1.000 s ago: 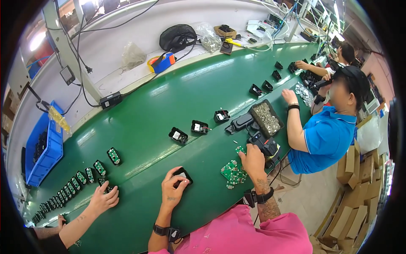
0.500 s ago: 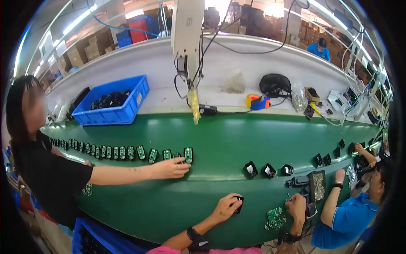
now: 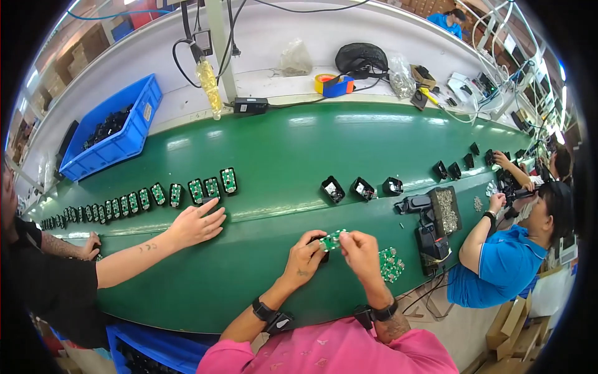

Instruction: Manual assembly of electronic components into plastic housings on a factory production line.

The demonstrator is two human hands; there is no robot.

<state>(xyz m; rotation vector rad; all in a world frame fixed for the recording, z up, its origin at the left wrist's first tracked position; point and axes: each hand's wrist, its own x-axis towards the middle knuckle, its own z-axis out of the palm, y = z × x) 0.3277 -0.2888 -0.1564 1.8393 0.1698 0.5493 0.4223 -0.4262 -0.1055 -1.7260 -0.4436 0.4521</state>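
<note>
In front of me my left hand [image 3: 303,259] is closed around a black plastic housing [image 3: 324,255], most of it hidden by the fingers. My right hand [image 3: 362,254] pinches the right end of a green circuit board [image 3: 332,241], which sits over the housing, its left end against my left fingers. Whether the board rests inside the housing I cannot tell. Just right of my right hand lies a pile of green circuit boards [image 3: 392,265]. Beyond my hands stand open black housings [image 3: 362,189] with pale parts inside.
Housings with green boards [image 3: 144,199] line the left, by a co-worker's hand [image 3: 198,223]. Right of me are a tray of small metal parts [image 3: 446,210] and black devices [image 3: 432,244]. A blue crate [image 3: 115,134] stands far left; a blue-shirted co-worker [image 3: 501,255] sits right.
My right hand has come left to my left hand and now pinches a circuit board over the housing. The co-worker's hand at left has drawn back from the end housing. The view has shifted.
</note>
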